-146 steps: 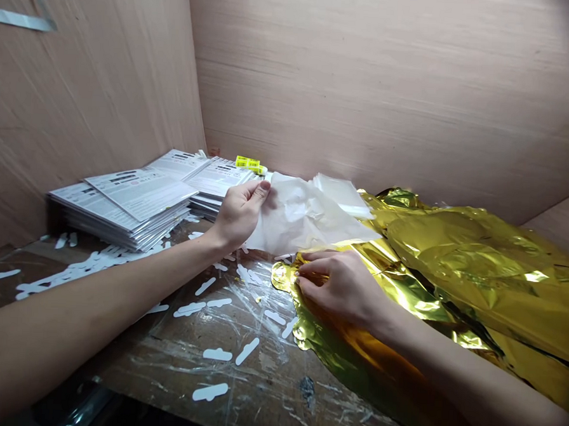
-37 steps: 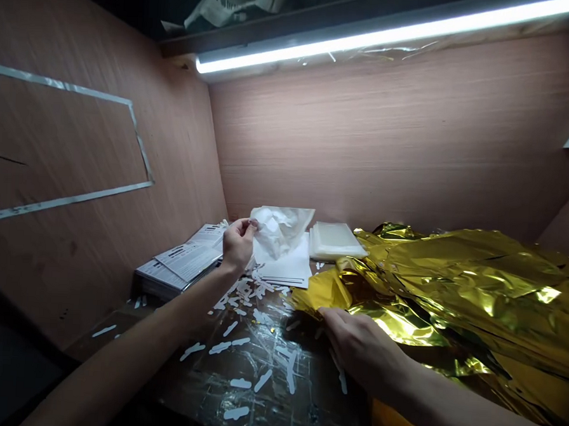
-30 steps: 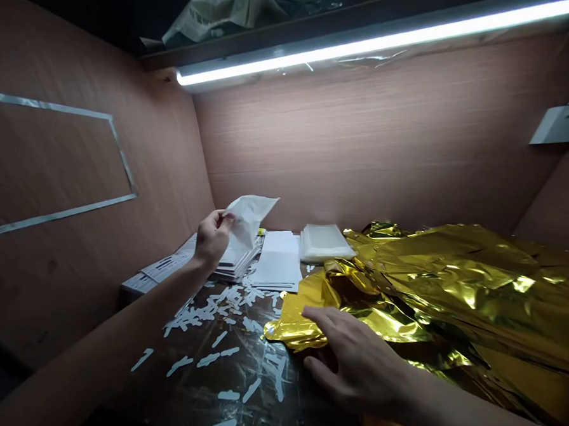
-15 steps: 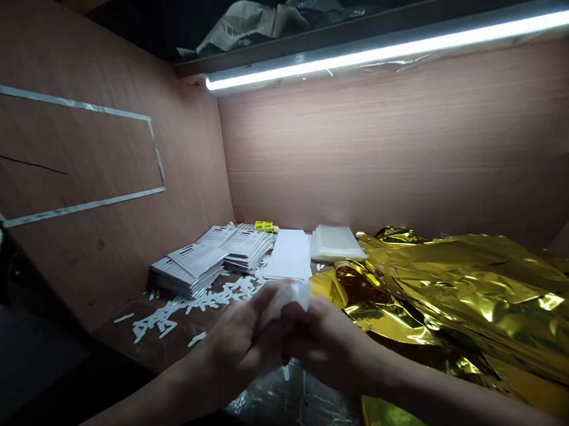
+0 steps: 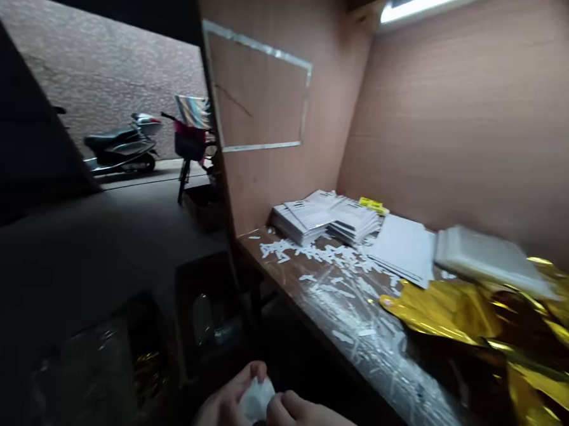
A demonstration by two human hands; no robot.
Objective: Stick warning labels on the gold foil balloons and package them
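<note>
Low in the view, my left hand (image 5: 227, 404) and my right hand (image 5: 309, 421) come close together, left of the table's front edge. Between them is a small crumpled white piece (image 5: 256, 399); whether it is tissue or thin film I cannot tell. The left thumb and fingers are closed round it, and the right fingertips pinch its right side. The lower parts of both hands run out of the picture. On the table (image 5: 309, 290) nearby lie many small white strips (image 5: 327, 253).
Stacks of printed cards (image 5: 308, 217), white sheets (image 5: 404, 245), a pile of clear sleeves (image 5: 487, 252) and gold foil (image 5: 446, 310) lie on the table. A wooden side panel (image 5: 270, 117) rises at the left. Dark boxes (image 5: 207, 311) stand on the floor; a scooter (image 5: 126, 144) is parked outside.
My view has swung left and down, bringing the floor and scooter into sight. Both hands, with the white piece, have gone from over the table to beside its front edge.
</note>
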